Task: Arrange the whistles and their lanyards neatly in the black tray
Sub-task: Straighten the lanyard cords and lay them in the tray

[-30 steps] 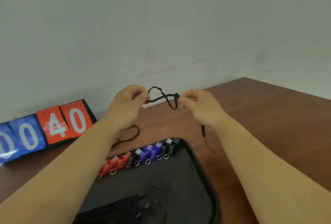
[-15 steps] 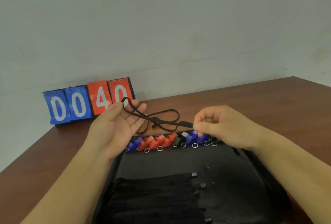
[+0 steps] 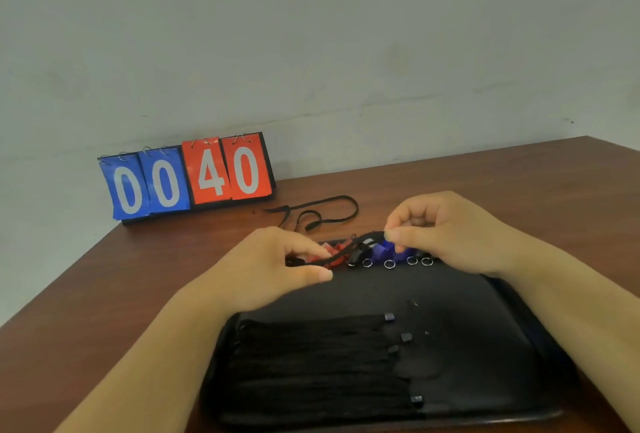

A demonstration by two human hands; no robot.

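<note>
Left hand [image 3: 273, 270]: centre of frame, thumb and fingertips pinching the lower left end of a black lanyard [image 3: 349, 249]; forearm enters from the lower left corner

Right hand [image 3: 446, 231]: right of centre, slightly higher in frame, thumb and forefinger pinching the upper right end of the same lanyard, other fingers curled; forearm enters from the lower right edge

Black lanyard: a short stretch runs on a slant between the two hands, held just above the far end of the tray and crossing in front of the whistle row

Whistles [image 3: 384, 249]: one row along the far edge of the tray, red towards the left, one black in the middle, blue towards the right; partly hidden by both hands, so no count is possible. Silver split rings [image 3: 389, 264] point towards the viewer

Black tray [image 3: 381, 290]: lower centre of frame, flat on the table [image 3: 485, 183]

Folded lanyards [image 3: 311, 363]: black bundle in the lower left part of the tray, laid side by side, small black clasps at their right ends

Loose lanyard [image 3: 329, 211]: black, looped on the table just beyond the tray, above the hands in frame

Flip scoreboard [image 3: 187, 179]: upper left, at the table's far edge against the wall [image 3: 346, 51]; blue cards read 00, red cards read 40
</note>
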